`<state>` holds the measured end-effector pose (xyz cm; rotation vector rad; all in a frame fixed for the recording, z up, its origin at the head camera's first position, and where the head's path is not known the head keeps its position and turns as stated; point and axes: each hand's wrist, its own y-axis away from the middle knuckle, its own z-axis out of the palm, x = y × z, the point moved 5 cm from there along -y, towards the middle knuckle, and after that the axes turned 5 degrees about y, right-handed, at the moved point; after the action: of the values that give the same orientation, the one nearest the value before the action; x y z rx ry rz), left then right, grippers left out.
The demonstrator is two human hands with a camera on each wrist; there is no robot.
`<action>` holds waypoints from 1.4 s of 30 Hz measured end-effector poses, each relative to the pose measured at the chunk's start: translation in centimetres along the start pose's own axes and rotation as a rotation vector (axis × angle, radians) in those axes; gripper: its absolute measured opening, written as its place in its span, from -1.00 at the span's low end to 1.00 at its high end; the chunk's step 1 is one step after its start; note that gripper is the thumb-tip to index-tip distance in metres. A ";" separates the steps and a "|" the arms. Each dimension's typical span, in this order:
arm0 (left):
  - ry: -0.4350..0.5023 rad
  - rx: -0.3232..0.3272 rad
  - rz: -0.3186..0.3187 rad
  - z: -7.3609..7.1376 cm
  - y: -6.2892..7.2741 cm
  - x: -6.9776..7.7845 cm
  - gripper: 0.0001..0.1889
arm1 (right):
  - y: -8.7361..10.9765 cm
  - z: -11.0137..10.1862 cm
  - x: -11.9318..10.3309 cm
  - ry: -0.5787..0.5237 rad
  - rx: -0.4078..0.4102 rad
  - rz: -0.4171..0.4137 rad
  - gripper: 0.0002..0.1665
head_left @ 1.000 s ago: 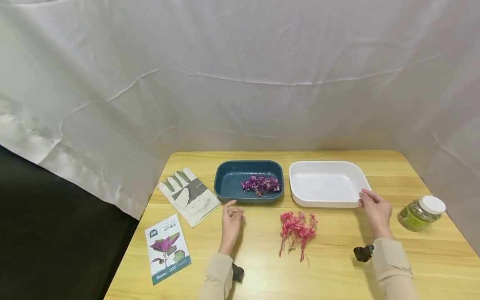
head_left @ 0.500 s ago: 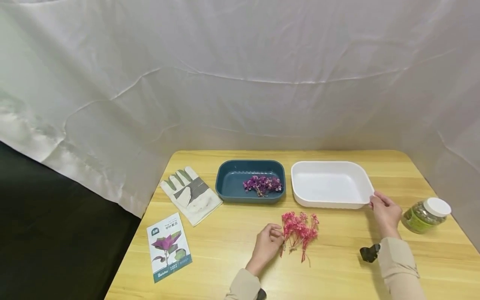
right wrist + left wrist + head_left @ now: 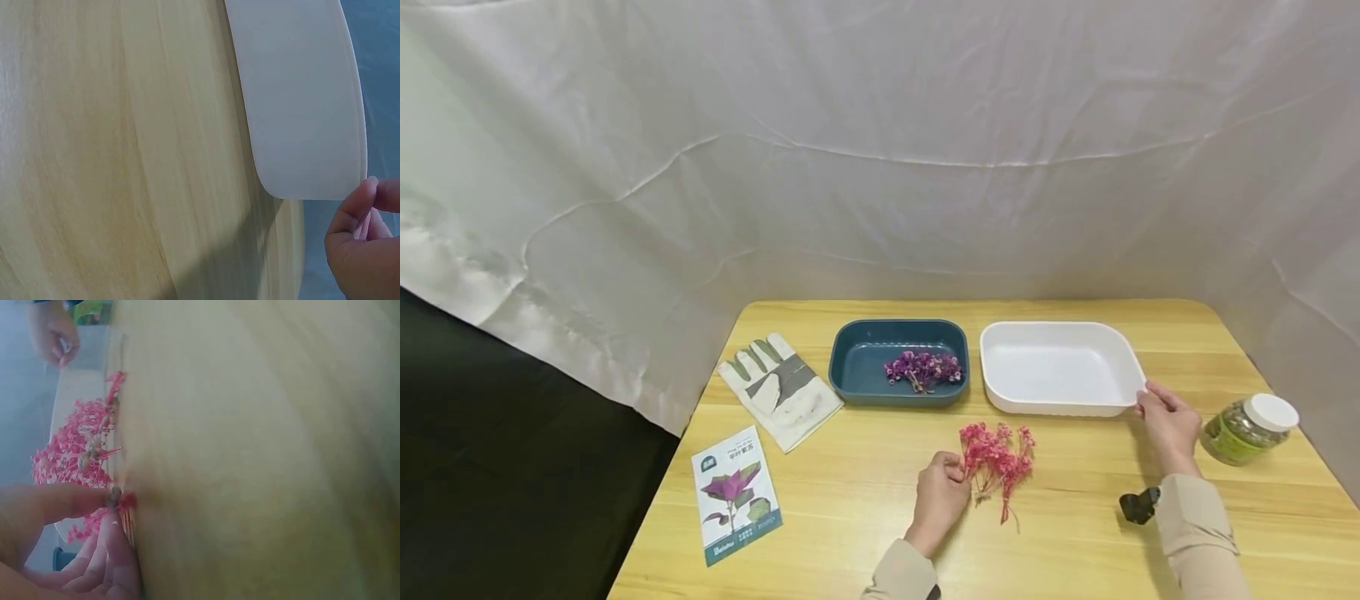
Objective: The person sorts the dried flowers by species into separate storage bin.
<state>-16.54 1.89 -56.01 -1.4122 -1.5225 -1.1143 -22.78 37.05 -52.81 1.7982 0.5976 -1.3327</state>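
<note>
Several small bunches of pink dried flowers (image 3: 997, 454) lie on the wooden table. My left hand (image 3: 941, 497) is at the leftmost bunch; in the left wrist view its thumb and fingers pinch the tied stems (image 3: 114, 497) low over the tabletop. At the near right corner of a white tray (image 3: 1060, 367), my right hand (image 3: 1171, 425) pinches the rim between thumb and fingers, as the right wrist view also shows of the white tray (image 3: 300, 100). Nothing lies inside that tray. To its left, a dark blue tray (image 3: 857, 398) holds purple dried flowers (image 3: 923, 369).
A clear jar (image 3: 1236, 435) with a white lid stands right of my right hand. On the left lie a work glove (image 3: 782, 392) and a seed packet (image 3: 736, 496) with a purple plant picture. A pale curtain (image 3: 970, 225) hangs behind the table.
My left hand has moved right from in front of the blue tray to the pink flowers and now pinches the leftmost stems. My right hand stays at the white tray's corner.
</note>
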 end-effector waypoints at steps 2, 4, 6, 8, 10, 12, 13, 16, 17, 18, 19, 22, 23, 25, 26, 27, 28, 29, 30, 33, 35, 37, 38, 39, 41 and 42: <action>0.014 0.008 -0.008 -0.2 0.0 0.0 -0.71 | 0.1 -0.1 0.0 0.000 -0.006 0.003 -0.76; 0.033 0.010 -0.015 -0.3 0.0 0.0 -0.74 | 0.1 -0.1 0.1 -0.002 -0.011 0.001 -0.82; 0.052 0.007 -0.027 -0.5 -0.1 -0.1 -0.77 | 0.1 -0.2 0.1 -0.001 -0.014 -0.002 -0.83; 0.066 0.005 -0.035 -0.6 -0.2 -0.1 -0.79 | 0.0 -0.2 0.2 0.022 -0.014 -0.018 -0.84; 0.078 -0.002 -0.041 -0.7 -0.2 -0.2 -0.82 | -0.1 -0.3 0.3 0.020 -0.009 -0.024 -0.82; 0.089 -0.010 -0.053 -0.7 -0.1 -0.3 -0.83 | -0.1 -0.3 0.3 0.034 -0.004 -0.030 -0.81; 0.094 -0.015 -0.061 -0.7 -0.1 -0.3 -0.83 | -0.1 -0.3 0.3 0.050 0.000 -0.035 -0.80; 0.111 -0.033 -0.076 -0.7 0.0 -0.5 -0.83 | 0.0 -0.3 0.3 0.039 -0.004 -0.024 -0.78; 0.120 -0.037 -0.082 -0.7 0.0 -0.5 -0.83 | 0.0 -0.3 0.3 0.043 -0.007 -0.013 -0.80; 0.129 -0.041 -0.085 -0.7 0.0 -0.5 -0.83 | 0.0 -0.2 0.2 0.034 -0.012 -0.009 -0.82; 0.136 -0.043 -0.087 -0.7 0.0 -0.5 -0.83 | 0.1 -0.2 0.2 0.034 -0.016 -0.008 -0.80; 0.158 -0.046 -0.079 -0.8 0.1 -0.4 -0.81 | 0.1 -0.1 0.1 0.003 -0.025 0.005 -0.80; 0.162 -0.044 -0.079 -0.8 0.1 -0.3 -0.80 | 0.1 -0.1 0.2 0.005 -0.026 0.003 -0.78; 0.149 -0.033 -0.076 -1.0 0.1 -0.3 -0.76 | 0.1 -0.1 0.2 0.005 -0.026 0.004 -0.77; 0.137 -0.025 -0.078 -1.1 0.1 -0.3 -0.74 | 0.1 -0.1 0.2 0.012 -0.026 -0.001 -0.77; 0.122 -0.015 -0.080 -1.2 0.0 -0.3 -0.71 | 0.0 -0.1 0.2 0.013 -0.025 -0.001 -0.81; 0.108 -0.001 -0.081 -1.3 0.0 -0.3 -0.69 | 0.0 -0.1 0.2 0.020 -0.027 -0.002 -0.79; 0.095 0.013 -0.084 -1.4 0.0 -0.4 -0.66 | 0.0 -0.1 0.2 0.025 -0.028 -0.002 -0.77; 0.082 0.026 -0.086 -1.5 -0.1 -0.4 -0.64 | 0.0 -0.1 0.1 0.024 -0.028 0.000 -0.81; 0.072 0.058 -0.083 -1.8 -0.2 -0.4 -0.66 | 0.0 -0.1 0.1 0.020 -0.031 -0.008 -0.84; 0.077 0.066 -0.082 -2.0 -0.2 -0.5 -0.73 | 0.0 -0.1 0.0 0.017 -0.030 -0.010 -0.86; 0.086 0.066 -0.072 -2.1 -0.3 -0.5 -0.80 | 0.0 -0.1 -0.1 0.018 -0.031 -0.011 -0.86; 0.094 0.063 -0.068 -2.2 -0.3 -0.6 -0.82 | 0.0 -0.1 -0.1 0.020 -0.031 -0.012 -0.85; 0.103 0.059 -0.066 -2.2 -0.3 -0.6 -0.83 | 0.1 0.0 -0.1 0.027 -0.032 -0.014 -0.84; 0.120 0.055 -0.051 -2.3 -0.4 -0.6 -0.84 | 0.1 0.0 -0.1 0.037 -0.032 -0.009 -0.81; 0.127 0.054 -0.045 -2.4 -0.4 -0.6 -0.85 | 0.1 0.0 -0.1 0.041 -0.034 -0.010 -0.79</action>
<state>-16.96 -0.53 -55.80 -1.2528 -1.4887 -1.1588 -22.72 37.04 -52.72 1.8012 0.6486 -1.2880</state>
